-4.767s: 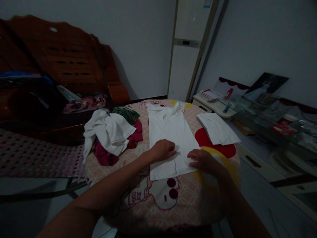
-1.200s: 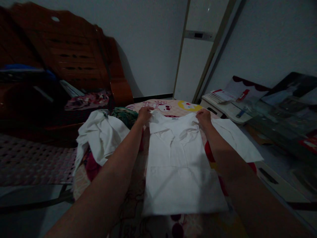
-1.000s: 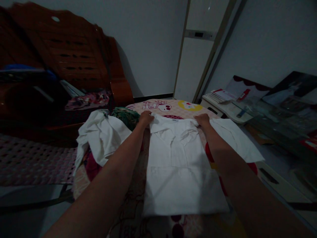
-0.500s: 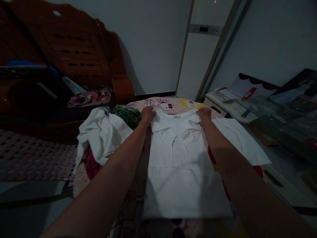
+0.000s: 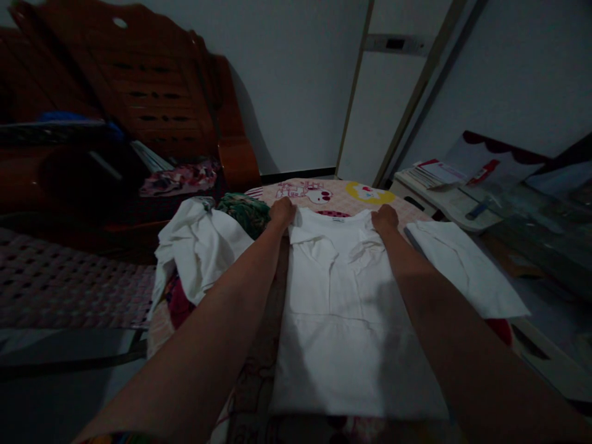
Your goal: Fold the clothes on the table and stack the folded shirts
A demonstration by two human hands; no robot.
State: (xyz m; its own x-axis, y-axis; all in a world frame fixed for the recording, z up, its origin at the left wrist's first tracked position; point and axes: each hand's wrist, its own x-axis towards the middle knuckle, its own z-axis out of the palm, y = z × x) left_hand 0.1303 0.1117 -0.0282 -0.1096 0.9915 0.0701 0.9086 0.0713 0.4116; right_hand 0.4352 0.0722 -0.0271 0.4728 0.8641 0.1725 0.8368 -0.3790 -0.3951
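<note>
A white T-shirt (image 5: 340,345) lies spread on the patterned tablecloth (image 5: 345,190), its neckline at the far end and its sides and sleeves folded inward. At the far left shoulder, my left hand (image 5: 282,213) is closed on the fabric. My right hand (image 5: 385,218) grips the opposite shoulder the same way. Both arms stretch out along the shirt's sides. Between the hands, the collar with a small label lies slack. Fingertips of both hands are mostly hidden behind the knuckles.
A crumpled white garment (image 5: 201,243) and a green patterned cloth (image 5: 245,213) are heaped at left. To the right lies a folded white garment (image 5: 465,265). Beyond stand a wooden bench (image 5: 157,98), a tall white cabinet unit (image 5: 383,105) and a side table with papers (image 5: 437,172).
The view has shifted slightly, so most things appear a little further right. Both hands keep hold of the shirt's shoulders, and the shirt lies much as before.
</note>
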